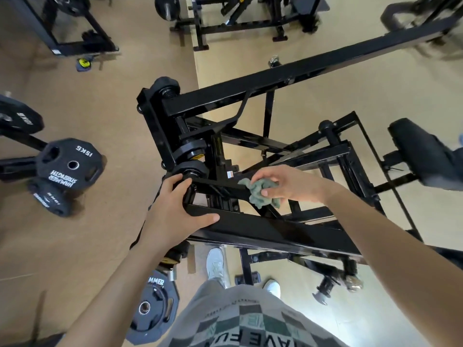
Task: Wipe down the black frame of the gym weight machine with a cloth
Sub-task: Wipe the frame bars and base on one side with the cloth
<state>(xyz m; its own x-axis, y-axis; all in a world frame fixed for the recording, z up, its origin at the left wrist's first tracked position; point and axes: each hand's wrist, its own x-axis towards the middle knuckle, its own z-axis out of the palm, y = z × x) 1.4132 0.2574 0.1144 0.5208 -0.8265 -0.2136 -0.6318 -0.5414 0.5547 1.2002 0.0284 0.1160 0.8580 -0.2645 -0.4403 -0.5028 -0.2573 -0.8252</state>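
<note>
The right hand (288, 184) is pinching a bunched cloth (259, 192) against the black frame (275, 231), hiding the bar beneath; the left hand (175, 209) is gripping the frame's end.

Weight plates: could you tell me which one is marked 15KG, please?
The middle plate of the three at left, with white 15KG near its rim.

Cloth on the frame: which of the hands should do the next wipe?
Right. The right hand pinches the green cloth against an inner bar of the black frame; the left hand holds no cloth and grips the frame's near corner, bracing.
</note>
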